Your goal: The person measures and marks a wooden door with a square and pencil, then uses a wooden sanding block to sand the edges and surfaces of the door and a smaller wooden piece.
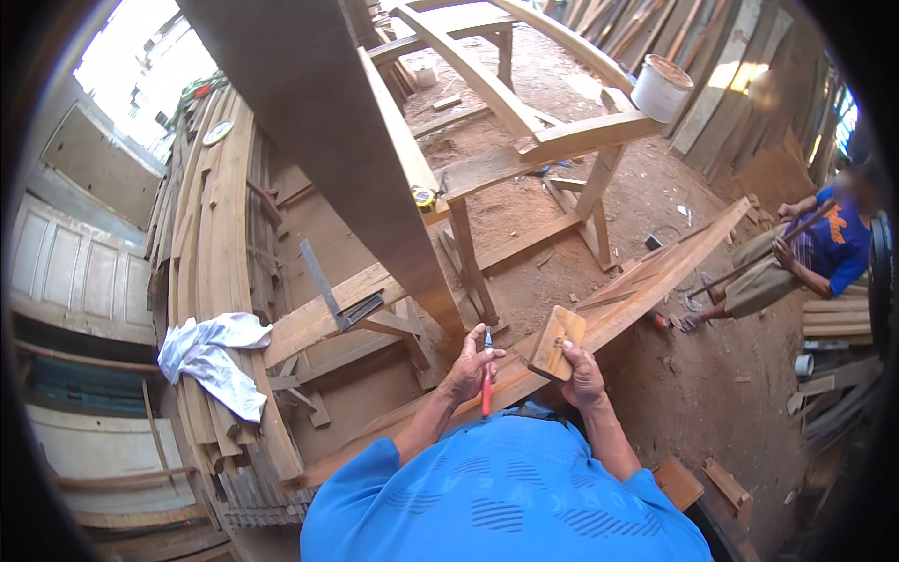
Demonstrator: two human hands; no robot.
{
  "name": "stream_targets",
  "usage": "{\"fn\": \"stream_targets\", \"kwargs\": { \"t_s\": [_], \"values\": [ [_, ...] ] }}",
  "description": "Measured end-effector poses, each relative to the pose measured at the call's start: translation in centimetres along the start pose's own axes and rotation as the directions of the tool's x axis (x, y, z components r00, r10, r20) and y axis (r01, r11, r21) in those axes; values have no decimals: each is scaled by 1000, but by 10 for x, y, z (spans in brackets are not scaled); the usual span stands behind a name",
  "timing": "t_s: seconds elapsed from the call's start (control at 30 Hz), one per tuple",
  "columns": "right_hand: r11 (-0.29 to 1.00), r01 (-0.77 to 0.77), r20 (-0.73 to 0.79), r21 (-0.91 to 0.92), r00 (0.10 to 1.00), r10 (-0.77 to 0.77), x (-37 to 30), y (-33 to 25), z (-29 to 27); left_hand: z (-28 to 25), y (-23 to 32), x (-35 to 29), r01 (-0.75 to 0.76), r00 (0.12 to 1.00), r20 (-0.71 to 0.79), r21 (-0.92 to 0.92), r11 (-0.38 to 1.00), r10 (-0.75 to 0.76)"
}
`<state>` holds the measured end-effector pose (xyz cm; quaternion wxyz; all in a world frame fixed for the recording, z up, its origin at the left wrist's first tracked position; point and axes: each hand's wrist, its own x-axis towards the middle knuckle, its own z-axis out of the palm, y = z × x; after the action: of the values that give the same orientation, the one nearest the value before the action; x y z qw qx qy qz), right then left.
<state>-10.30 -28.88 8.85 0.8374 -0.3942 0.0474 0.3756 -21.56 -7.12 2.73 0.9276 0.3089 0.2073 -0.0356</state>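
My left hand grips a slim tool with a red handle between thumb and fingers; its narrow grey tip points away from me. I cannot make out its exact kind. In my right hand is a small rectangular wooden block, tilted, with a dark mark or hole near its middle. My thumb lies on the block's face and the fingers wrap behind it. Both hands are just in front of my body, apart from each other. Beneath them a long wooden board runs slantwise from lower left to upper right.
A broad dark plank slopes down from the top. Beyond it stand wooden trestles bearing a white bucket and a tape measure. A metal square is at left, near stacked planks and a white cloth. Another person sits at right.
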Motion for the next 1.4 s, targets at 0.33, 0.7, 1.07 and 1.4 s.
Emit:
{"fn": "stream_targets", "kwargs": {
  "t_s": [0.33,0.7,1.07,1.4],
  "values": [
    [996,38,30,-84,999,-36,3,-16,1,-64,149,-70,86,839,-176,977,193,514],
    [992,19,100,-122,995,-7,3,-14,36,-126,242,27,309,859,-22,817,-486,511],
    [984,48,73,-174,997,-36,-12,-24,6,-256,289,-52,710,611,-282,609,-354,740],
    [980,31,33,-195,999,-25,-4,-29,6,-275,276,-77,729,540,-446,672,-132,713]
  ]
}}
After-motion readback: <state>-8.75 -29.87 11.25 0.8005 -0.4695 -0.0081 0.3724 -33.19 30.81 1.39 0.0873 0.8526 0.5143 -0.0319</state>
